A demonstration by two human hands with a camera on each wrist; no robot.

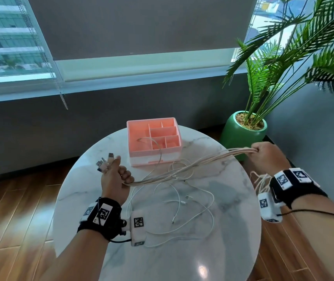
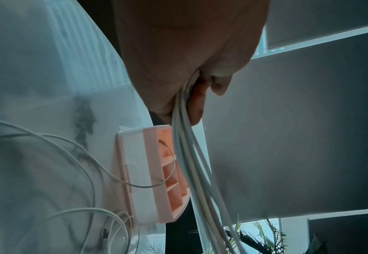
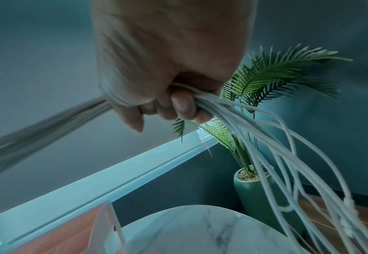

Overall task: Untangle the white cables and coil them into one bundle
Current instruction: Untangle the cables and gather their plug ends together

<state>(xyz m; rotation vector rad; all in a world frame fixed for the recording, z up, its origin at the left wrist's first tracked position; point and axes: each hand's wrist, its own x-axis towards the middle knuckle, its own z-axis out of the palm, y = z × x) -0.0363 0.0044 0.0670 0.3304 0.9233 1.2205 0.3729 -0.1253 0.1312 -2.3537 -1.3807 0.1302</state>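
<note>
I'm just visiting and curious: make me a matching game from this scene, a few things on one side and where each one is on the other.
Things:
1. pink plastic organiser box
2. green ceramic plant pot
3. bunch of white cables
4. loose thin white cable

Places:
A. lying on the round marble table
B. stretched between left hand and right hand
C. on the floor beside the table
D. at the table's far edge

Pairs: 1-D, 2-C, 3-B, 4-A

The left hand (image 1: 114,177) is held fisted at centre left, thumb raised. The right hand (image 1: 267,157) is clenched at right of the frame, apparently palm down. Both wrists are strapped.
</note>
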